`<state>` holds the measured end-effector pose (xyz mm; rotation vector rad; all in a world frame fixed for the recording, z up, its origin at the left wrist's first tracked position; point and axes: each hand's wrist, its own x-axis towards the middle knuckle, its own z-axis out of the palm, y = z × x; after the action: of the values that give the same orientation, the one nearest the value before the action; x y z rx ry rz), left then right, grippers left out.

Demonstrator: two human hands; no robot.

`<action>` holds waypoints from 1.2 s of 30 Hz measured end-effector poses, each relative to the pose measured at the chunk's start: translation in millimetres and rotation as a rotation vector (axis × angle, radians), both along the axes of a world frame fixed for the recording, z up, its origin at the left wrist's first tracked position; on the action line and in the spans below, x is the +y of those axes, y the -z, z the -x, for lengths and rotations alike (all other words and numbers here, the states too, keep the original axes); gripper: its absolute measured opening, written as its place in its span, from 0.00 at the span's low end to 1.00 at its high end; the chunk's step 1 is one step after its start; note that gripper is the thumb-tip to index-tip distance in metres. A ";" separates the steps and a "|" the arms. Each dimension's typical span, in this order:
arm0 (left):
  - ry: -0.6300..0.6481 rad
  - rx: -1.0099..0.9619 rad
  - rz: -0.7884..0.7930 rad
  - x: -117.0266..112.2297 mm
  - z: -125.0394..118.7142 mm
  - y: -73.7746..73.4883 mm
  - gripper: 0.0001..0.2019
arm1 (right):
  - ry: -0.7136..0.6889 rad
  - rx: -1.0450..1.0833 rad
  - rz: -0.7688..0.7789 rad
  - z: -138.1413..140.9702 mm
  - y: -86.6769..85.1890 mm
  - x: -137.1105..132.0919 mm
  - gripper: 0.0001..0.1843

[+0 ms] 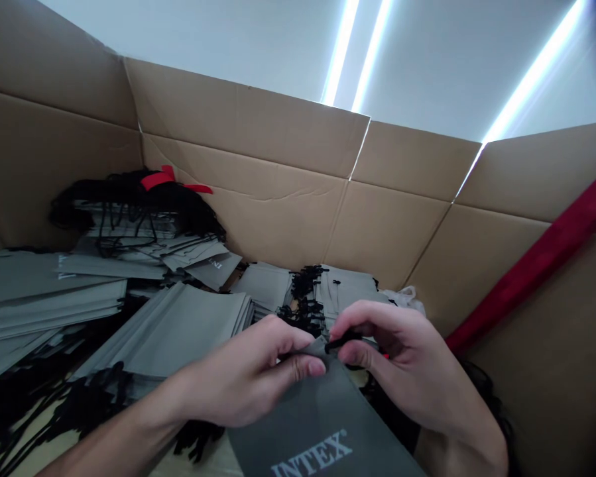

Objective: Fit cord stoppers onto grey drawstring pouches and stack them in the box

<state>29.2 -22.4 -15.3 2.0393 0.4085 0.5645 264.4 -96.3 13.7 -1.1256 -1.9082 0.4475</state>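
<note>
Left hand (242, 381): thumb and fingers pressed together on the upper end of a grey bag (312, 417), printed INTEX. Right hand (402, 361): thumb and forefinger pinching a black cord (346, 339) at that same end.

Key relation: cord directly right of the left fingertips, at the bag's tip, right hand nearer to it. The bag slopes from between the hands toward the worktop's (223, 458) near edge, its right side slanting down rightward. Lower end out of view; long axis uncertain. Bag looks flat; inside not visible.

Just beyond the left forearm, a fanned stack of grey bags (188, 328), black cords bunched at its near end. More bags (54, 298) toward the left edge. Far left corner: a dark cord heap (113, 189) over piled bags, red strip (158, 177) on top. Far edge, middle: smaller stacks (350, 281), clear plastic (411, 298) beside them. Cardboard walls (278, 199) stand behind; a red band (536, 265) slants across the right one.
</note>
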 end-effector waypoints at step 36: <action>-0.554 -0.197 0.129 8.7 -22.2 11.7 0.23 | -0.027 -0.014 -0.148 29.9 6.8 -2.8 0.09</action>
<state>51.4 -13.7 -27.0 1.7192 0.8751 1.0341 234.5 -99.1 6.9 -1.0102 -1.9371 0.3081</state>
